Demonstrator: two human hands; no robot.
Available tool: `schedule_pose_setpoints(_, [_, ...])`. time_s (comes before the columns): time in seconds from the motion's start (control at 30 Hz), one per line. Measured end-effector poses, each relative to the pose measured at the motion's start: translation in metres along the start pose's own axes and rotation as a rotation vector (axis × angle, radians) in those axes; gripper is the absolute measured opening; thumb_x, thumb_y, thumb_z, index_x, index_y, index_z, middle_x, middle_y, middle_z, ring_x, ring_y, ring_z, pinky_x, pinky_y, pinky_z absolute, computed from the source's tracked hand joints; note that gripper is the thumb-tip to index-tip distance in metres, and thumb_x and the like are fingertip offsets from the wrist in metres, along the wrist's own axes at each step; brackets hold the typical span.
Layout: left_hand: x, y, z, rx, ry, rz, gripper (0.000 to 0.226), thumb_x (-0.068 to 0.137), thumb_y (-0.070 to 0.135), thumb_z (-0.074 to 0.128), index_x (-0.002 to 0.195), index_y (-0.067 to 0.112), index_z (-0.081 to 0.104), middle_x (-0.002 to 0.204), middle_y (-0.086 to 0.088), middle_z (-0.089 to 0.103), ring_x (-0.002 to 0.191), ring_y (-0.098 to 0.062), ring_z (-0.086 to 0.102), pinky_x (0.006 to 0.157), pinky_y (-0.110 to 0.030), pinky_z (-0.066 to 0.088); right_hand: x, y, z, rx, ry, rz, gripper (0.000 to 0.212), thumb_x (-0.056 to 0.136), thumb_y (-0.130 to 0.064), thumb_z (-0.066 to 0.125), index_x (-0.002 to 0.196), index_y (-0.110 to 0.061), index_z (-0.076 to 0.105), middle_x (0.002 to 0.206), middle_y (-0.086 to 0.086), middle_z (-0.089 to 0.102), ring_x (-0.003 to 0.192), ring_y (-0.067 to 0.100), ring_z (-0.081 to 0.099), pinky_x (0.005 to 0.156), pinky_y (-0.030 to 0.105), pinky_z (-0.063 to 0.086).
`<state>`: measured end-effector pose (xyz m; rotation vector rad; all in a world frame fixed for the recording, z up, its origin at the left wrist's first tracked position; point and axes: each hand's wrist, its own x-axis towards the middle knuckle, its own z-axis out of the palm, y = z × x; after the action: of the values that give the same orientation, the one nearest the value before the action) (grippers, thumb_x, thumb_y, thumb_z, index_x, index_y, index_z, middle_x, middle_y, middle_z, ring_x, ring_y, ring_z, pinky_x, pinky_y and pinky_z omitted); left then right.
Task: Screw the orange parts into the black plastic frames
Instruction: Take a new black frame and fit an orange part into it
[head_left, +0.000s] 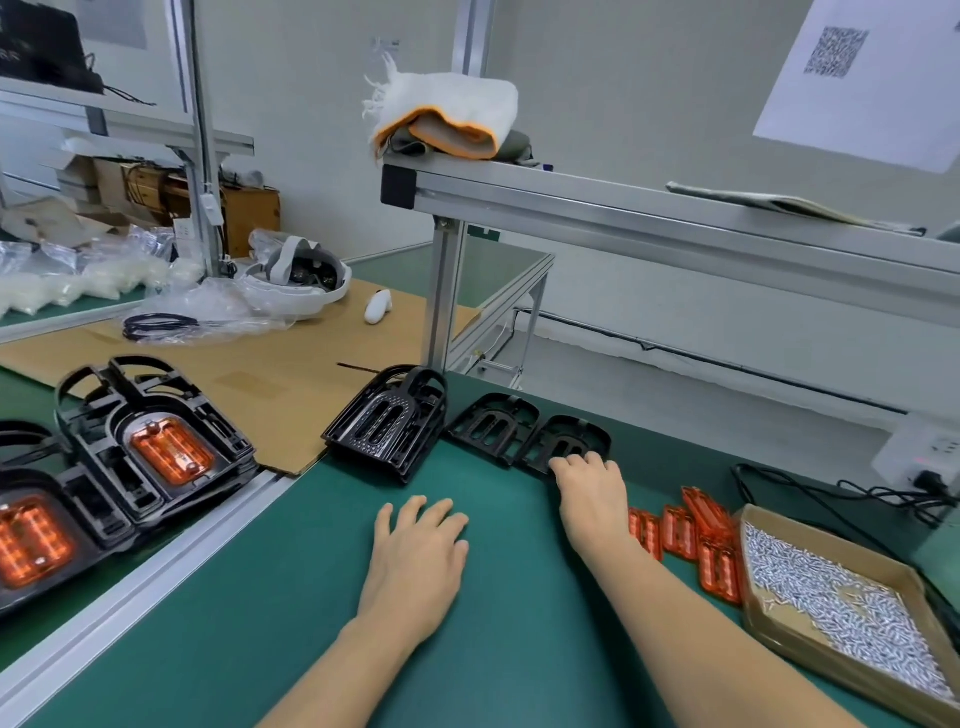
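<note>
Black plastic frame (569, 446) at centre right — right hand (592, 491) grips its near edge; left hand (418, 551) rests flat, fingers spread, on the green mat (291, 597).

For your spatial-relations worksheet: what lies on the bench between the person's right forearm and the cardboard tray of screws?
In the head view, a cluster of orange parts lies on the green mat between the right forearm and the cardboard tray of screws.

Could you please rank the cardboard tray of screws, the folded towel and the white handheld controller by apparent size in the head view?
1. Cardboard tray of screws, though nearness to the camera inflates it.
2. Folded towel.
3. White handheld controller.
</note>
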<state>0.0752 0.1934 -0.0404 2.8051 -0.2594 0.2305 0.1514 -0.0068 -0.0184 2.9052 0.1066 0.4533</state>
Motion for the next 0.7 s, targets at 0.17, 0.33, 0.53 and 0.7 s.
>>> schedule_pose_setpoints(0.17, [0.000,-0.001,-0.001,-0.013,0.002,-0.004,0.040,0.102,0.037,0.025,0.140,0.035,0.037,0.152,0.015,0.028,0.142,-0.012,0.014,0.116,-0.040,0.002,0.001,0.003,0.004,0.118,0.056,-0.027,0.053,0.086,0.004,0.047,0.135,-0.015,0.045,0.123,0.004,0.056,0.114,0.024,0.046,0.079,0.029,0.037])
schedule_pose_setpoints(0.33, [0.001,-0.001,-0.001,-0.017,0.004,-0.010,0.040,0.102,0.038,0.026,0.140,0.036,0.038,0.152,0.016,0.029,0.142,-0.011,0.015,0.116,-0.039,0.003,-0.012,0.014,-0.016,0.559,0.359,0.087,0.034,0.089,0.002,0.051,0.120,-0.007,0.058,0.108,0.008,0.061,0.104,0.025,0.049,0.081,0.030,0.038])
schedule_pose_setpoints(0.53, [0.003,-0.002,-0.002,-0.039,0.042,-0.014,0.038,0.100,0.040,0.035,0.137,0.035,0.043,0.149,0.017,0.034,0.140,-0.009,0.019,0.116,-0.035,0.006,-0.058,0.048,-0.067,1.468,0.522,0.626,0.022,0.091,-0.002,0.055,0.101,-0.020,0.062,0.098,0.001,0.069,0.087,0.005,0.063,0.086,0.029,0.052])
schedule_pose_setpoints(0.7, [-0.007,0.029,-0.015,-0.935,-0.014,-0.082,0.034,0.092,0.042,0.053,0.125,0.035,0.052,0.129,0.018,0.055,0.123,-0.007,0.050,0.105,-0.027,0.033,-0.115,0.057,-0.090,1.936,0.308,0.839,0.018,0.094,0.002,0.051,0.095,-0.013,0.060,0.090,0.008,0.069,0.066,0.010,0.063,0.059,0.020,0.048])
